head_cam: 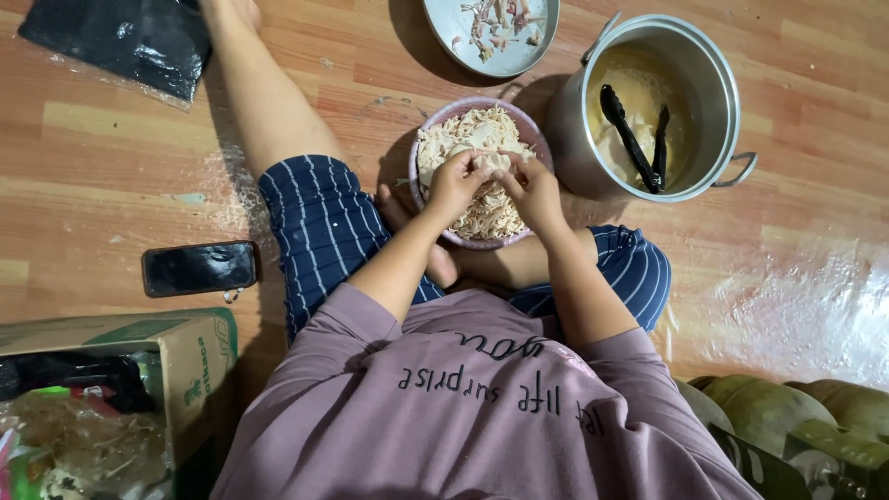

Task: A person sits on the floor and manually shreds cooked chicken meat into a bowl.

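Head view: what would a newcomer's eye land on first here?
First, the left hand and right hand together pinching a pale piece of meat over the pink bowl heaped with shredded meat, at centre. To its right stands a large metal pot of yellowish broth with black tongs inside. A plate of bones sits above, and a dark phone lies on the floor at left.

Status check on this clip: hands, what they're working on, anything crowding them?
Both hands, left hand and right hand, pinching one chicken piece over bowl. Pot beside bowl, not blocking.
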